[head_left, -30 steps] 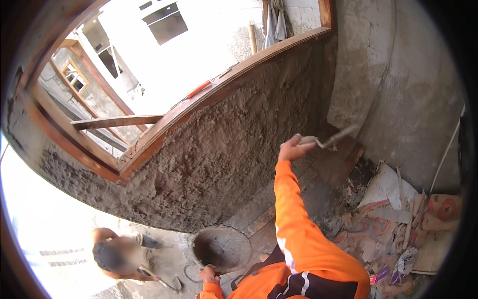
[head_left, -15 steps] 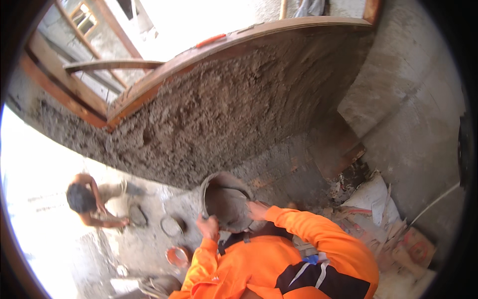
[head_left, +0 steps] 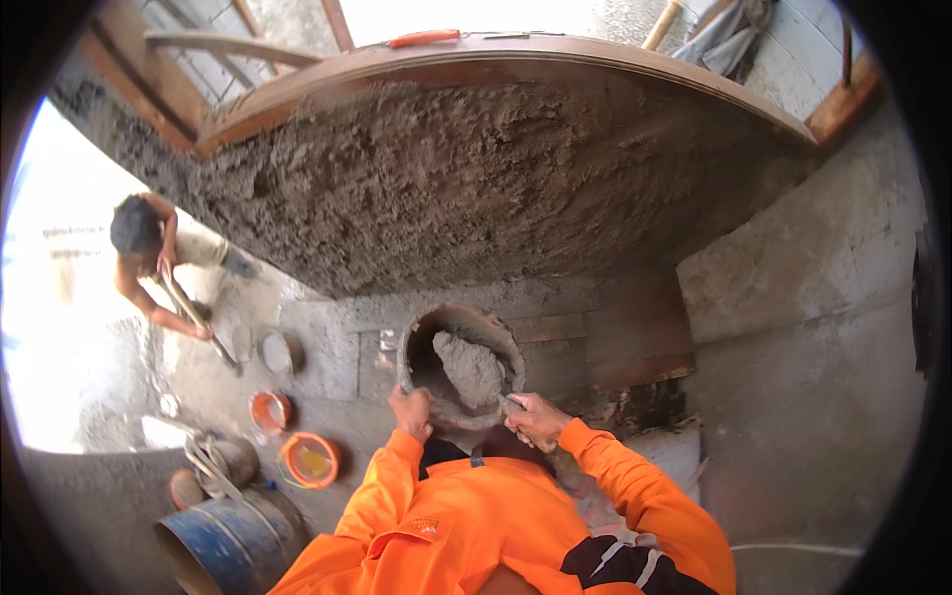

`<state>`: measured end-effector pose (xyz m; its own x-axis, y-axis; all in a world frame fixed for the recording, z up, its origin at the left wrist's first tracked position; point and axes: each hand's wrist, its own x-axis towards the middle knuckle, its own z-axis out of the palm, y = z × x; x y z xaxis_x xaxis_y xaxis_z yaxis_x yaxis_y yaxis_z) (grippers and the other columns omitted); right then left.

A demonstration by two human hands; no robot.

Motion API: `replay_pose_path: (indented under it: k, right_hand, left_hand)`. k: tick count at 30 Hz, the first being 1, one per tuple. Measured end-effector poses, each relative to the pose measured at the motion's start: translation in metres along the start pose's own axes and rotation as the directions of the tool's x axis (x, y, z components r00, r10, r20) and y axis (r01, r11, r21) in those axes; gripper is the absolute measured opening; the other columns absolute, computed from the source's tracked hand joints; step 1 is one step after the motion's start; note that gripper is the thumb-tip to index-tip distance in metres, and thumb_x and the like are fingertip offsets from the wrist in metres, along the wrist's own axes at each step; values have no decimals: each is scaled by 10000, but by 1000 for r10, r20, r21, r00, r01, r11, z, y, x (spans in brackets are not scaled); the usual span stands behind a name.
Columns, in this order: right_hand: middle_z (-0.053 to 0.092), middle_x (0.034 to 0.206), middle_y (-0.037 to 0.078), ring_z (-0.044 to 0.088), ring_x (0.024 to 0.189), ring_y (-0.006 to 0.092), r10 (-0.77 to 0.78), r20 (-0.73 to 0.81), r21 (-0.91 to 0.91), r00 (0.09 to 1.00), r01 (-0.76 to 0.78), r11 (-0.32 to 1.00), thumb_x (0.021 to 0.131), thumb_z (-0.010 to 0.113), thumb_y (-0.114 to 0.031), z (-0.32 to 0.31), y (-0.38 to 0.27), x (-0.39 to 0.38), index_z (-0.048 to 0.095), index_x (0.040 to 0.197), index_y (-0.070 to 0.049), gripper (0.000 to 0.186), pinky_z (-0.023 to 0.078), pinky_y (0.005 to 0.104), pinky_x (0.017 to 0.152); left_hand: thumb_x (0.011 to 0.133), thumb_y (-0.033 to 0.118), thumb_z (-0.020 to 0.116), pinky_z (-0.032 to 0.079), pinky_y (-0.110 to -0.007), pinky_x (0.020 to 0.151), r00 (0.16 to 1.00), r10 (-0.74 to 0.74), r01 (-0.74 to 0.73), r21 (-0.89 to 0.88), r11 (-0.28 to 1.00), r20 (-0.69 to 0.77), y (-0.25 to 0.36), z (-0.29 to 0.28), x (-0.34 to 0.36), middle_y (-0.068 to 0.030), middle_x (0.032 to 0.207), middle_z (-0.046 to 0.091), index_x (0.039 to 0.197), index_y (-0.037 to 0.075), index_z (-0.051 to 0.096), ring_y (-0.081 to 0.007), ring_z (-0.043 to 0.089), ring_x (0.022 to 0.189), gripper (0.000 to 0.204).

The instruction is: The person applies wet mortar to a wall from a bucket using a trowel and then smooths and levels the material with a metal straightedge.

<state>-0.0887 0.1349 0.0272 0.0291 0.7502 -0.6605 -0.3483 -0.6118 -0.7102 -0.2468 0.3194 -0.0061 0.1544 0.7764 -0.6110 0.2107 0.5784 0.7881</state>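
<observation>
In front of my body is a round, mortar-smeared bucket (head_left: pixel 405 349). My left hand (head_left: pixel 412 412) grips its near left rim, fingers closed. Over the near right rim, my right hand (head_left: pixel 536 422) is closed around the handle of a trowel. A heap of wet grey mortar (head_left: pixel 469 369) shows inside the bucket's mouth, apparently on the trowel's blade, which it hides. Beyond the bucket rises a wall face (head_left: pixel 446 188) coated with rough, wet mortar.
A wooden ledge tops the wall, with an orange-handled tool (head_left: pixel 424 39) on it. Left, a bent-over person (head_left: pixel 149 248) holds a long-handled tool. Orange buckets (head_left: pixel 310 461), a grey bucket (head_left: pixel 281 352) and a blue drum (head_left: pixel 228 540) stand on the left. A bare wall (head_left: pixel 803 268) rises right.
My view has swung to the right. My right hand now holds a trowel handle, and a mortar heap shows in the bucket. The other person's long-handled tool has come into sight.
</observation>
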Motion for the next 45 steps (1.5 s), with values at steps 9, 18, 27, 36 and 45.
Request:
replay_pose_path:
  k: [9, 18, 27, 36, 45]
  right_hand:
    - [597, 734, 209, 588, 635, 374, -358, -282, -775, 890, 9, 632, 730, 600, -210, -48, 6, 13, 535, 965, 1, 322, 475, 413, 597]
    - [619, 718, 22, 596, 590, 99, 158, 52, -623, 986, -91, 776, 754, 645, -113, -118, -84, 25, 612, 975, -23, 240, 485, 244, 526]
    - [559, 666, 94, 559, 599, 167, -261, -240, -921, 935, -135, 365, 745, 604, -168, -140, -259, -71, 568, 814, 5, 190, 453, 302, 529]
    - [615, 950, 220, 655, 810, 354, -171, 137, -953, 976, 83, -293, 783, 515, -115, 14, 27, 43, 563, 992, 47, 268, 537, 412, 568]
    - [630, 875, 221, 586, 864, 421, -187, -44, -980, 981, -6, 200, 740, 606, -348, -13, 8, -46, 537, 962, -38, 387, 471, 474, 728]
  left_hand:
    - [638, -99, 489, 392, -304, 484, 993, -72, 63, -100, 993, -92, -52, 29, 5, -45, 691, 533, 928, 23, 542, -150, 485, 561, 320]
    - [661, -69, 494, 442, -298, 588, 931, -135, 88, -149, 985, -338, -105, -30, 3, -52, 791, 577, 1044, -28, 551, -155, 529, 655, 389]
    - [650, -44, 506, 459, -311, 626, 787, -75, 49, -60, 997, -613, -150, -87, -12, -93, 778, 606, 1075, -88, 535, -162, 553, 663, 428]
    - [653, -46, 511, 469, -292, 680, 939, 74, -91, -34, 995, -335, -121, -34, -68, -78, 840, 612, 1056, -67, 556, -155, 561, 718, 406]
    - [658, -104, 481, 417, -240, 552, 982, 108, -152, -316, 937, -153, -96, -36, -112, -23, 790, 589, 1020, -7, 580, -84, 517, 629, 388]
